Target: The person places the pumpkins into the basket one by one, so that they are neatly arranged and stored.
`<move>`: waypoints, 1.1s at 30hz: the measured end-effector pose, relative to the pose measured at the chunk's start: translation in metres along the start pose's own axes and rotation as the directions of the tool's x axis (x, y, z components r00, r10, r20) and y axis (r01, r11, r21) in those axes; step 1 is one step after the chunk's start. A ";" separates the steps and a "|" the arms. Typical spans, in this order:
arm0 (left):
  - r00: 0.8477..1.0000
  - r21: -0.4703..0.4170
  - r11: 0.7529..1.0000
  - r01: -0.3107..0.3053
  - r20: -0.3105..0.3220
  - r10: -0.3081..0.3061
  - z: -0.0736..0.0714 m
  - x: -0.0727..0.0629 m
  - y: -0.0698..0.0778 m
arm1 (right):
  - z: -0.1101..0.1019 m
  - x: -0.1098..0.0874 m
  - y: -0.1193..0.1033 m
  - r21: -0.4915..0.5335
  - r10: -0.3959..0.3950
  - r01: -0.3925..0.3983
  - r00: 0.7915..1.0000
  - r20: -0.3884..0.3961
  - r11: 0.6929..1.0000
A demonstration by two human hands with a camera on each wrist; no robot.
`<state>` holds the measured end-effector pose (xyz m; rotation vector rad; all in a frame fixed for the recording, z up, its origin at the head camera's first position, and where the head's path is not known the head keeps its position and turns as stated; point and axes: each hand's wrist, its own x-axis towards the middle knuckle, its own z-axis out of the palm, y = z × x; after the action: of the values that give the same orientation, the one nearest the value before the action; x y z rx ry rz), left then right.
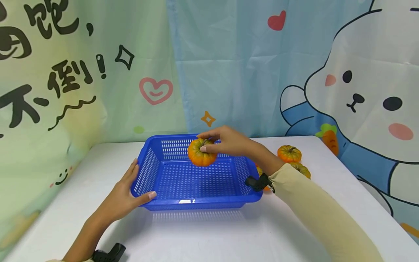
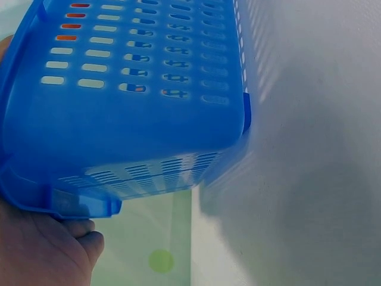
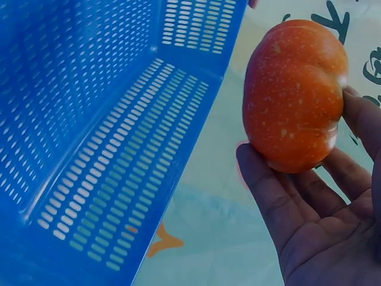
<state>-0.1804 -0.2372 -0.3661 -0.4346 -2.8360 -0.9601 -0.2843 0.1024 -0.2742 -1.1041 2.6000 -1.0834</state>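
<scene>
A small orange pumpkin [image 1: 197,155] with a green-tinged top is pinched between the thumb and fingers of my right hand [image 1: 226,141], over the back part of a blue plastic basket [image 1: 216,200]. From the right wrist view, the pumpkin's smooth orange underside [image 3: 292,98] faces the camera, beside the perforated basket wall. My left hand [image 1: 122,196] grips the basket's left front corner, its thumb lying over the rim and its fingers along the left side. Only part of that hand [image 2: 41,247] shows in the left wrist view, below the basket's rim. Nothing lies on the basket floor.
To the right of the basket, more pumpkins [image 1: 289,154] sit on the white table [image 1: 196,236], some partly hidden behind my right forearm. A printed curtain [image 1: 226,72] hangs right behind the table's back edge.
</scene>
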 end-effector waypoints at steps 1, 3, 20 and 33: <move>1.000 -0.001 1.000 0.001 -0.001 -0.001 0.000 0.000 0.000 | 0.001 0.002 -0.001 0.003 -0.006 0.006 1.000 0.005 1.000; 1.000 0.000 1.000 0.006 0.001 -0.006 0.000 0.000 0.000 | 0.004 0.007 -0.003 0.011 -0.021 0.021 1.000 0.009 1.000; 1.000 0.016 1.000 0.009 0.000 -0.009 0.001 0.000 0.000 | 0.057 0.055 -0.007 0.016 -0.001 -0.002 0.988 0.155 1.000; 1.000 0.010 1.000 -0.006 -0.004 0.006 0.000 0.000 -0.001 | 0.094 0.081 -0.013 -0.072 0.005 0.018 0.953 0.304 0.997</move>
<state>-0.1805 -0.2376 -0.3668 -0.4389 -2.8333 -0.9447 -0.3016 -0.0112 -0.3216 -1.1894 2.4095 -0.7514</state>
